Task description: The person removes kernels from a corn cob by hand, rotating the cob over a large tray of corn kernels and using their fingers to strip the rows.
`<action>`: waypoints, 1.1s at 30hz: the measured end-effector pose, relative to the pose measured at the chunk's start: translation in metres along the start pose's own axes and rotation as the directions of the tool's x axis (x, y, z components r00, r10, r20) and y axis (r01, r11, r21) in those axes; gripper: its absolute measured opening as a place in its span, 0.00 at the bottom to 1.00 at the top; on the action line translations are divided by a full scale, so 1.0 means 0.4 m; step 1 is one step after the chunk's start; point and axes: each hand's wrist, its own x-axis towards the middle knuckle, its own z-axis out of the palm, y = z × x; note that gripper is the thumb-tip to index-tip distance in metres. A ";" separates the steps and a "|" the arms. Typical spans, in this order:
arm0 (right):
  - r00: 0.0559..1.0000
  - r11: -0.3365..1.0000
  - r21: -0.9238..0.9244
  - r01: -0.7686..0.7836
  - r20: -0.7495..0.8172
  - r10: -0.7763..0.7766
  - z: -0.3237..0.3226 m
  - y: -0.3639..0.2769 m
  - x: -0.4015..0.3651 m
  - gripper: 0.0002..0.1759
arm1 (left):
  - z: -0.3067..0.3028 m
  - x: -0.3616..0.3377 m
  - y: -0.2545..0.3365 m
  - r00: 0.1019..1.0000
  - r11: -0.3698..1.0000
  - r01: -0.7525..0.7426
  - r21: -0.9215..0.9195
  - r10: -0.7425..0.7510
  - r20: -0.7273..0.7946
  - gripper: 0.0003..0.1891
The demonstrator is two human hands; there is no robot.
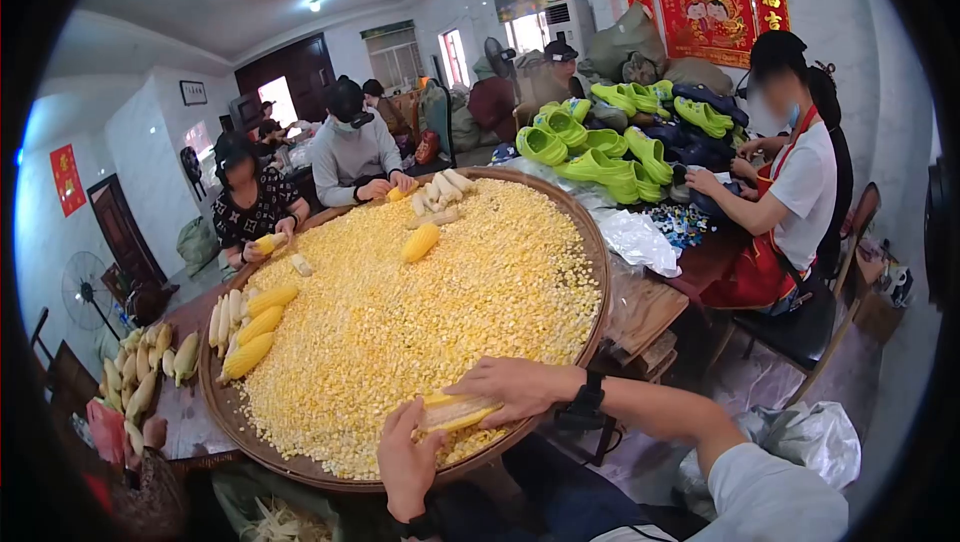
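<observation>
An ear of corn [457, 412] lies across between my hands, just above the near rim of a big round tray [225, 412]. Part of the ear is stripped down to the pale cob, while yellow kernels still cover its near side. My left hand [408, 454] grips its left end, with the thumb along it. My right hand [515, 389] is closed over the right end, fingers lying on top. Loose corn kernels [400, 312] spread thickly over the tray. One whole yellow ear [420, 242] rests on them farther back.
Yellow ears [262, 324] and bare cobs [222, 320] lie at the tray's left edge; more cobs [440, 194] sit at the back. Unhusked corn [135, 367] is piled at left. Two people across the tray hold corn. Green clogs [605, 147] heap on the right table beside a seated person.
</observation>
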 end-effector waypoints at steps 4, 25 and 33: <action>1.000 1.000 0.012 -0.005 -0.025 0.005 -0.004 -0.007 -0.006 0.47 | 0.011 -0.002 -0.003 0.999 1.000 -0.002 -0.009 0.001 -0.054 0.35; 0.998 0.998 0.059 -0.028 -0.058 0.031 0.005 -0.012 -0.020 0.48 | 0.009 -0.007 0.009 0.993 0.994 0.105 -0.021 -0.106 -0.061 0.33; 0.998 0.999 0.049 -0.024 -0.057 0.026 0.007 -0.011 -0.021 0.49 | 0.009 -0.008 0.005 0.987 0.987 0.157 0.024 -0.156 -0.048 0.36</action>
